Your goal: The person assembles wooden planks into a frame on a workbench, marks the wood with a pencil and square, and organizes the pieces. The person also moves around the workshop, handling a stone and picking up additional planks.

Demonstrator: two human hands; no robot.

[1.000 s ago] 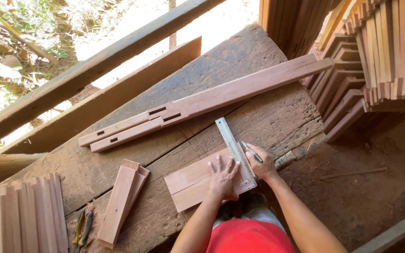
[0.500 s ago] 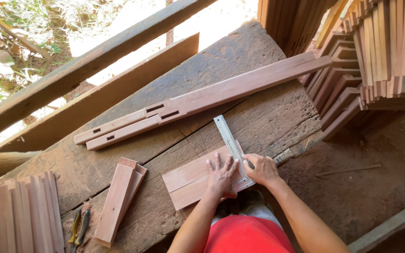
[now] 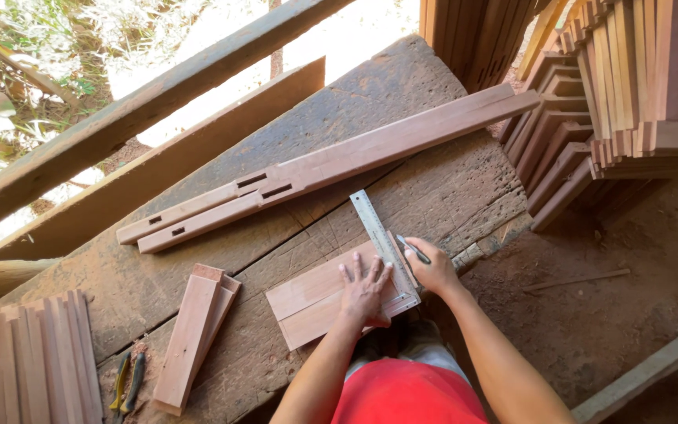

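Note:
My left hand (image 3: 366,288) presses flat, fingers spread, on a pair of short reddish boards (image 3: 308,302) lying on the worn wooden workbench (image 3: 433,188). A metal square ruler (image 3: 376,229) lies across the boards' right end, its base under my left palm. My right hand (image 3: 433,269) grips a dark pen (image 3: 413,249) with its tip against the ruler's right edge.
Two long mortised rails (image 3: 331,166) lie diagonally across the bench. Short boards (image 3: 190,338) sit at the lower left beside pliers (image 3: 129,382). Stacks of wooden pieces stand at the right (image 3: 629,94) and far left (image 3: 21,361). Heavy beams (image 3: 143,110) cross behind. Dirt floor to the right.
Both hands stay on the boards and ruler; my right hand with the pen has shifted slightly along the ruler's edge. The view has shifted a little.

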